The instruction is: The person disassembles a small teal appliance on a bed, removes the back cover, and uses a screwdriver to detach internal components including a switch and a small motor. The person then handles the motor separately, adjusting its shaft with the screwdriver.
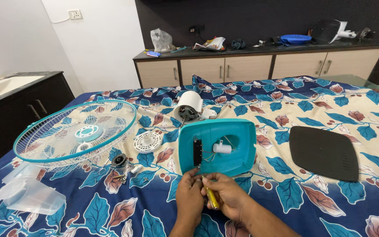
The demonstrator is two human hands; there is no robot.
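A person is sitting at a bed [330, 206] covered with a blue leaf-patterned sheet, both hands meeting just below a teal fan base [218, 147] that is lying tilted up on the sheet near the middle of the view, its hollow underside facing the camera. The right hand [227, 195] is gripping a yellow-handled screwdriver [211, 197], fingers clenched around the handle, with the tool's tip hidden between the two hands. The left hand [190, 193] is curling in beside it, fingertips pinched together against the lower edge of the base; whether it is holding anything small cannot be told.

Inside the base, a black switch strip [197, 152] is standing along the left side and a white cylindrical part [221, 148] is sitting near the centre, with thin wires running between them. A white fan motor [188, 106] is resting just behind the base. To the left, a teal-rimmed wire fan guard [75, 131] is lying across the sheet, with a round white disc [147, 141] beside it and a few loose screws and small parts [126, 169] near its lower edge. Clear plastic fan blades [27, 193] are lying at the bed's near left corner. A flat black cover plate [324, 152] is resting well apart to the right.
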